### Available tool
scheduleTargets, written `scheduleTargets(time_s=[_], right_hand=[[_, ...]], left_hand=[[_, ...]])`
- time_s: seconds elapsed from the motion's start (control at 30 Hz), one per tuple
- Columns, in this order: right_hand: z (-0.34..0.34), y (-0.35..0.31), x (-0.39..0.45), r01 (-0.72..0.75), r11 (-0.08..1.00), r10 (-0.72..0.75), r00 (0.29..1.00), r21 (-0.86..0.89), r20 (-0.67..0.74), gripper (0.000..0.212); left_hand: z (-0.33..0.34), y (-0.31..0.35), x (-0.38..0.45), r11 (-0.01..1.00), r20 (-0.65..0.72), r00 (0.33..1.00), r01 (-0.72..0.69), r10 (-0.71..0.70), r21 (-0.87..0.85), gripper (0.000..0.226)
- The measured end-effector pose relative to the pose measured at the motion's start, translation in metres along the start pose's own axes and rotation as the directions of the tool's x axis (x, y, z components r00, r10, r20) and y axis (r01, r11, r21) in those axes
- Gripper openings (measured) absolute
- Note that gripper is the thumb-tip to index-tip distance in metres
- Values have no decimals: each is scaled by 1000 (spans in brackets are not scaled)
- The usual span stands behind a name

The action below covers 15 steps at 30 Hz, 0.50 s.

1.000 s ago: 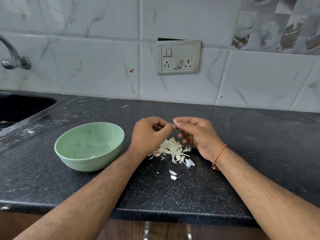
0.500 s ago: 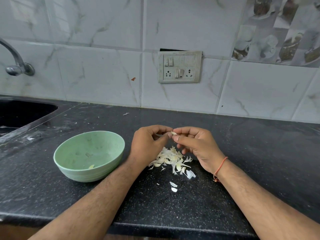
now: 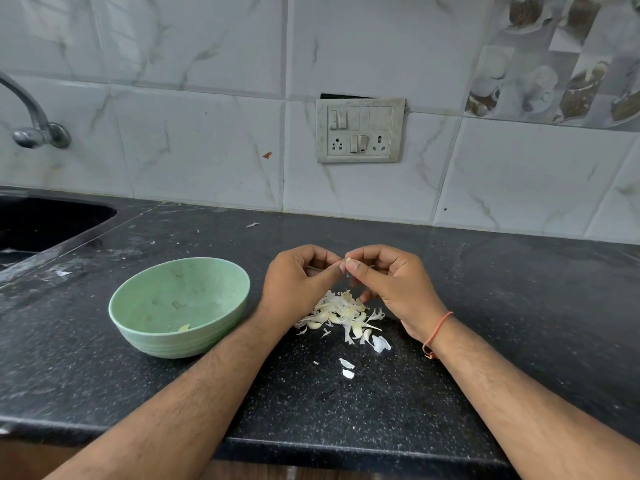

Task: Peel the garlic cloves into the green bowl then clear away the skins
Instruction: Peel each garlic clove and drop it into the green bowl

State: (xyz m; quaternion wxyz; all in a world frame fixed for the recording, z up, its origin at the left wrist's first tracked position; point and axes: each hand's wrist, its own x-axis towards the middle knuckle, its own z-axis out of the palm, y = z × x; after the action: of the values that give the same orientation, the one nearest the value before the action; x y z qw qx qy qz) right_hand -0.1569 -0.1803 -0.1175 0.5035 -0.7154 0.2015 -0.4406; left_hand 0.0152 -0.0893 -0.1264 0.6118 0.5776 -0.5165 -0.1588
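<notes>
Both hands meet above the black counter around one small garlic clove (image 3: 347,260). My left hand (image 3: 298,285) pinches it with thumb and curled fingers, and my right hand (image 3: 391,282) pinches it from the other side. Only the clove's pale tip shows between the fingertips. Directly below the hands lies a heap of garlic cloves and skins (image 3: 341,315). To the left of my left wrist stands the green bowl (image 3: 149,299), with a pale piece of garlic (image 3: 184,328) at its bottom.
Loose skin flakes (image 3: 347,368) lie in front of the heap. A dark sink (image 3: 41,223) and a tap (image 3: 33,128) are at the far left. A switchboard (image 3: 360,130) is on the tiled wall. The counter's front edge (image 3: 311,448) runs under my forearms.
The hands keep their hold on the clove, with only small finger shifts. The camera has tilted up a little, so everything sits lower in the frame.
</notes>
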Motion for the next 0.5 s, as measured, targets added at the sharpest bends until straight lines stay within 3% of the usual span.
scheduleTargets(time_s=[0.5], right_hand=[[0, 0, 0, 107, 952, -127, 991, -285, -51, 16]], left_hand=[[-1, 4, -2, 998, 1, 999, 49, -49, -48, 5]])
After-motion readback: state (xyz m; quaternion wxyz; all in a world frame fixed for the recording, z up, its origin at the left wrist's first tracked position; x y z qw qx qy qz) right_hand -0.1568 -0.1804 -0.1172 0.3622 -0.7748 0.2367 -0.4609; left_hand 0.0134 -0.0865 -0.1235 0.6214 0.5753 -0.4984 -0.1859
